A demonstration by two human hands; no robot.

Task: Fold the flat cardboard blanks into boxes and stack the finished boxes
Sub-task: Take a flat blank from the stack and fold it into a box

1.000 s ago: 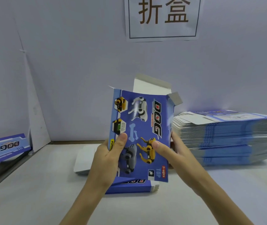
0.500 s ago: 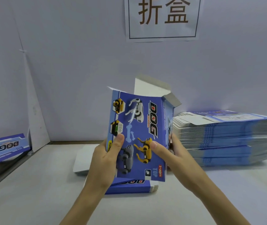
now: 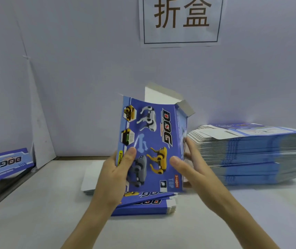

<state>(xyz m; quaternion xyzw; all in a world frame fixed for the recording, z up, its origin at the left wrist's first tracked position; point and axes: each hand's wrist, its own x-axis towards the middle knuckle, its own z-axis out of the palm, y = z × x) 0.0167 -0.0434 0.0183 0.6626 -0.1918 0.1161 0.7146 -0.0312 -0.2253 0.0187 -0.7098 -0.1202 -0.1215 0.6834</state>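
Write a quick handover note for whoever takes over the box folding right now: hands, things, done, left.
The left hand and right hand both grip the upright box, thumbs on its printed front.
The box is partly opened, top flaps not yet closed.
A stack of flat blanks sits at right; a low pile lies on the table under the box.
Left: close flaps, stack it, fold the rest.

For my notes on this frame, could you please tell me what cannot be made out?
Head view:
- Right hand fingers: partly behind the box.
- Low pile: covered by the box and left hand.
- Far-left box: blurred.
- Stack label print: too small.
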